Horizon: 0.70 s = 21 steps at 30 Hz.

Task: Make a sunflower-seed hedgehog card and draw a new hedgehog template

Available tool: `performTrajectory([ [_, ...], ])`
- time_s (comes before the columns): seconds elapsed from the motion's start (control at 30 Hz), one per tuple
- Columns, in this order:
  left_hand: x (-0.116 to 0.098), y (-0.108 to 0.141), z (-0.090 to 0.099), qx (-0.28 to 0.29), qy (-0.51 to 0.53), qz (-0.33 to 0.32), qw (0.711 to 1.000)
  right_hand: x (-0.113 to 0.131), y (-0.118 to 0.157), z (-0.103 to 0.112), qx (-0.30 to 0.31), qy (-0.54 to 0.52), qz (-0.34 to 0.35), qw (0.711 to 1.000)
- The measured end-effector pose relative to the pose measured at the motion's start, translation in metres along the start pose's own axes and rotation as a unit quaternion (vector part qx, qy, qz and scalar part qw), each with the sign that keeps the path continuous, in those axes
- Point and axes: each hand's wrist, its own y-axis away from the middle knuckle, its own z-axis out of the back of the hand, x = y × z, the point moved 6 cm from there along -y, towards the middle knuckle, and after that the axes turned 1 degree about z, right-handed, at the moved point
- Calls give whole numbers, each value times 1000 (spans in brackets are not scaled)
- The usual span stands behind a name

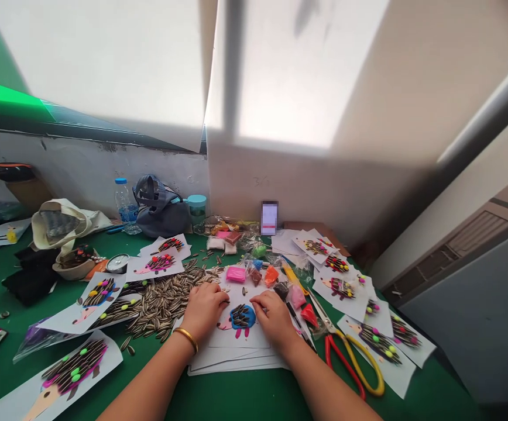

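Between my hands lies a white card point(239, 339) with a hedgehog on it, its blue clay back point(248, 316) partly covered with striped sunflower seeds and its feet pink. My left hand point(204, 309), a gold bangle on its wrist, rests at the card's left side with bent fingers drawn together; whatever they hold is hidden. Over the card's right side, next to the blue clay, my right hand point(275, 318) is closed in a pinch, its contents too small to make out. A large heap of sunflower seeds point(161, 304) lies left of my left hand.
Lumps of coloured clay, including a pink one point(235, 274), sit beyond the card. Large scissors point(337, 333) with red and yellow handles lie at the right. Finished-looking hedgehog cards point(166, 264) flank both sides. A phone point(269, 218) leans against the wall behind.
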Motion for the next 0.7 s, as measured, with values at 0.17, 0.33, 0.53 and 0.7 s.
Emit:
performTrajectory([
  [0.17, -9, -4, -1, -12, 1, -19, 1000, -2, 0, -1, 2, 2, -3, 1000],
  [0.33, -10, -5, -1, -2, 2, -16, 1000, -7, 2, -3, 0, 14, -23, 1000],
  [0.53, -18, 0, -2, 20, 11, -18, 1000, -8, 4, -8, 30, 32, -38, 998],
  [0.7, -21, 8, 1, 36, 21, -26, 999, -5, 5, -7, 56, 35, -39, 997],
])
